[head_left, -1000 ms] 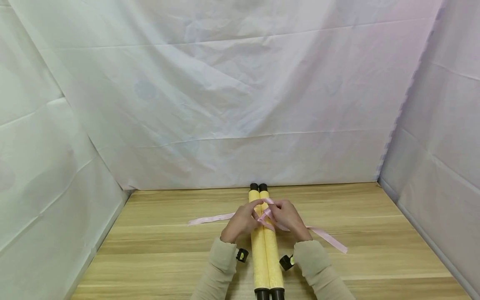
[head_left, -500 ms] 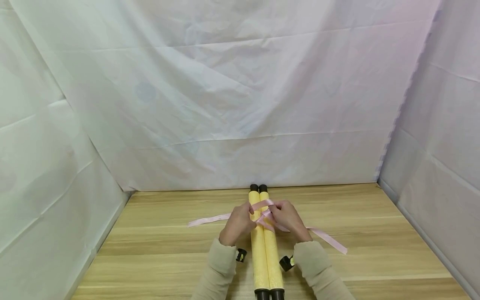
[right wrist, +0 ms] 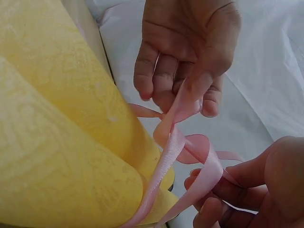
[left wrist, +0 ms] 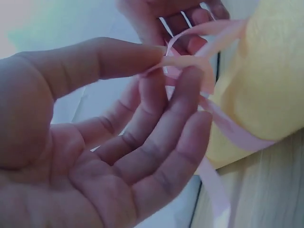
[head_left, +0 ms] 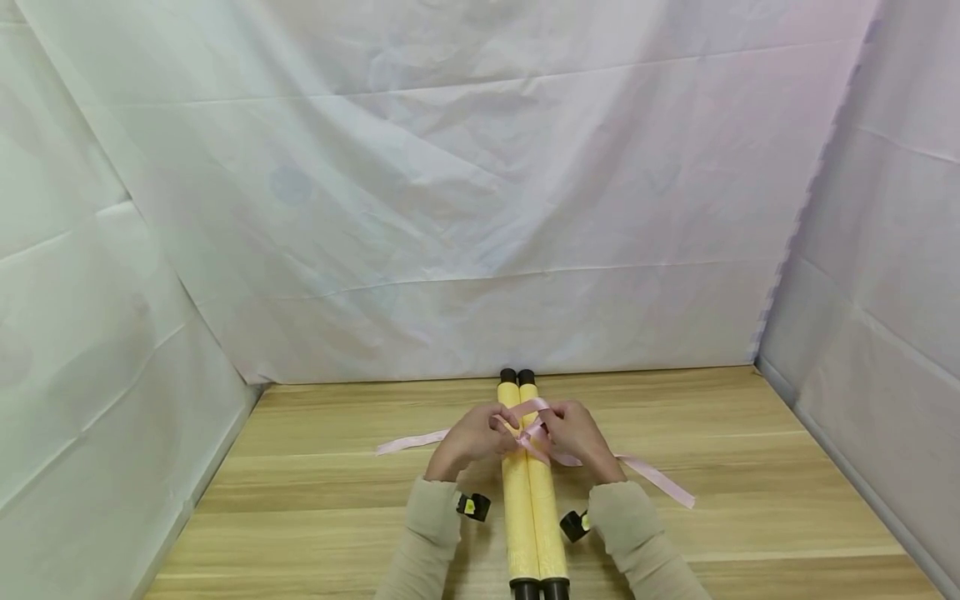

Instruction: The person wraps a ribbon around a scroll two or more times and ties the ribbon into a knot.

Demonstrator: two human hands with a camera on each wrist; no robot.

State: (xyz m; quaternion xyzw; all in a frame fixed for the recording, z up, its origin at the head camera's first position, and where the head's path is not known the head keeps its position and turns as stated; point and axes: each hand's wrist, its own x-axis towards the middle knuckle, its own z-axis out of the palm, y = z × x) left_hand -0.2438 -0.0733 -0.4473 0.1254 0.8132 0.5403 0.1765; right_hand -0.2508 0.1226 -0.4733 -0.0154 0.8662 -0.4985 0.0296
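1. Midway, by the look of it: a pink ribbon point(head_left: 532, 406) crosses two yellow rolls point(head_left: 547, 517) lying side by side on a wooden counter point(head_left: 315, 500), running from its far edge toward its near one.
2. Done, as far as can be judged: the ribbon lies across the rolls and is crossed on top, one tail pointing toward the counter's left edge, the other toward its right.
3. Left to do, seemingly: the loops stand slack above the rolls, with no tightened knot in evidence.
4. Over the rolls, a person's left hand point(head_left: 474, 433) pinches the ribbon between thumb and fingertip, other fingers loosely bent; the right hand point(head_left: 576, 435) pinches a loop opposite.
5. The head view takes in both tails and the dark caps point(head_left: 507, 376) at the far edge, but fingertips are too small to read.
6. Close in, the left wrist view shows the left-hand pinch; the right wrist view shows the twisted crossing. Whether ribbon passes beneath both rolls stays hidden.
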